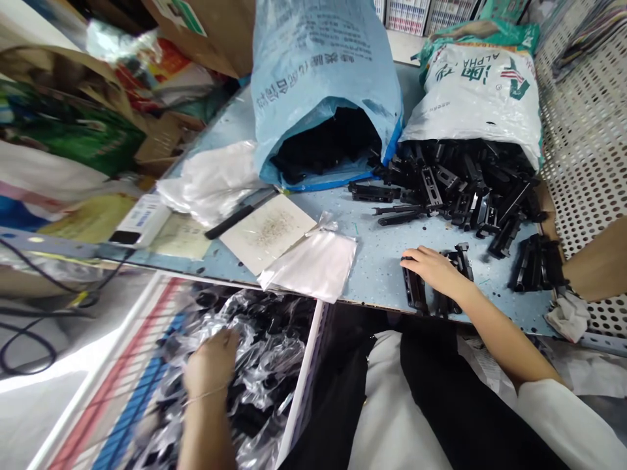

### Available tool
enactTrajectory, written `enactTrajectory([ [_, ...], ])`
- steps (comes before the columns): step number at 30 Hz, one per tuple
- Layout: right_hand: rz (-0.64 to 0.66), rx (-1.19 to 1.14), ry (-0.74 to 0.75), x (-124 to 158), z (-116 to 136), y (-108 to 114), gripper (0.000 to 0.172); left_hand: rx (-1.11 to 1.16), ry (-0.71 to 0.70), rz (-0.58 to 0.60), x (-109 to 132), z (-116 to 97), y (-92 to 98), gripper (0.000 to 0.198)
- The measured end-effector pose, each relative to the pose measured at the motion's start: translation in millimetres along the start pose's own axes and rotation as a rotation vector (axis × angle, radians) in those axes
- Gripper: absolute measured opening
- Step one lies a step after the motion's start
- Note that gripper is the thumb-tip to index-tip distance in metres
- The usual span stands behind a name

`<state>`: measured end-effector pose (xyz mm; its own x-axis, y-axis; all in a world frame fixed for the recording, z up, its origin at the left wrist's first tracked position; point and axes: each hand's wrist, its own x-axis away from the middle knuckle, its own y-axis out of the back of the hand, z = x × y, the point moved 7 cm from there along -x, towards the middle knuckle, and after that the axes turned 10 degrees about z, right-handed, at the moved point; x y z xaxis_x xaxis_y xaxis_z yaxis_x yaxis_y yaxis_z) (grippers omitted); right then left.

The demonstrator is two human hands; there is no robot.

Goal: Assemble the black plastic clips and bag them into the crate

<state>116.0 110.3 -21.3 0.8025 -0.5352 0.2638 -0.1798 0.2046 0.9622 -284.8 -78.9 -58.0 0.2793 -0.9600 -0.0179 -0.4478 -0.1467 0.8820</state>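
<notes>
My right hand (pixel 435 269) lies at the table's front edge, its fingers closed over the top of a black plastic part (pixel 415 290). More of these long, slotted black parts (pixel 463 261) stand beside and under that hand. Low on the left, my left hand (pixel 213 362) hangs over a crate of black parts in clear plastic bags (pixel 264 365). Motion blurs it and its fingers point away, so I cannot make out whether it holds anything. Flat clear bags (pixel 313 261) lie on the table between the two hands.
A blue sack (pixel 323 72) with dark contents and a white sack (pixel 484 98) spilling a heap of black parts (pixel 465 183) stand on the table (pixel 372 241). A black-handled tool (pixel 240 215) lies left of a white card (pixel 269 228). Perforated panel (pixel 582 130) at right.
</notes>
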Motion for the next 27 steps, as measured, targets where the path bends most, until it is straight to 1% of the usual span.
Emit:
enactTrajectory([
  [1,-0.005,-0.004,0.019,-2,1,2,0.05,-0.02,-0.01,-0.098,-12,-22,-5.9,0.026],
  [2,-0.011,-0.009,0.029,-3,0,5,0.048,-0.017,-0.064,-0.133,-25,-49,-17.3,0.028],
  [4,-0.024,-0.033,0.014,-2,-6,11,0.041,0.014,-0.19,-0.085,-50,-102,-48.2,0.028],
  [5,-0.03,-0.058,-0.016,1,-11,14,0.035,0.017,-0.252,-0.059,-61,-126,-62.3,0.027],
  [6,-0.036,-0.093,-0.059,4,-17,16,0.029,0.011,-0.291,-0.03,-70,-144,-74.8,0.025],
  [7,-0.045,-0.14,-0.109,8,-23,18,0.025,0.013,-0.307,0.003,-78,-156,-84.9,0.024],
  [8,-0.059,-0.202,-0.159,13,-28,20,0.024,0.025,-0.298,0.037,-85,-161,-92.2,0.022],
  [9,-0.079,-0.279,-0.205,17,-32,20,0.024,0.053,-0.257,0.072,-92,-160,-96.7,0.019],
  [11,-0.133,-0.482,-0.273,23,-35,17,0.025,0.158,-0.12,0.146,-103,-144,-99.1,0.015],
  [13,-0.17,-0.778,-0.309,22,-31,5,0.025,0.315,0.026,0.225,-109,-122,-97.8,0.018],
  [14,-0.171,-0.971,-0.315,19,-25,-4,0.027,0.406,0.088,0.269,-111,-113,-97.5,0.02],
  [16,-0.131,-1.417,-0.297,7,-3,-26,0.034,0.594,0.172,0.356,-112,-102,-99.1,0.024],
  [18,-0.027,-1.842,-0.23,-9,31,-45,0.037,0.753,0.219,0.407,-112,-98,-102.8,0.024],
  [20,0.112,-2.162,-0.144,-25,70,-57,0.035,0.793,0.213,0.379,-111,-96,-103.9,0.022],
  [22,0.222,-2.345,-0.099,-37,99,-66,0.035,0.744,0.195,0.312,-111,-92,-102.9,0.017],
  [23,0.26,-2.41,-0.111,-42,109,-72,0.033,0.698,0.179,0.28,-110,-90,-101.3,0.013],
  [24,0.286,-2.467,-0.146,-46,116,-78,0.032,0.638,0.139,0.247,-109,-89,-98.0,0.01],
  [25,0.306,-2.521,-0.19,-49,121,-84,0.029,0.564,0.073,0.212,-108,-90,-92.9,0.013],
  [27,0.355,-2.64,-0.252,-52,127,-94,0.027,0.367,-0.125,0.123,-103,-101,-77.6,0.026],
])
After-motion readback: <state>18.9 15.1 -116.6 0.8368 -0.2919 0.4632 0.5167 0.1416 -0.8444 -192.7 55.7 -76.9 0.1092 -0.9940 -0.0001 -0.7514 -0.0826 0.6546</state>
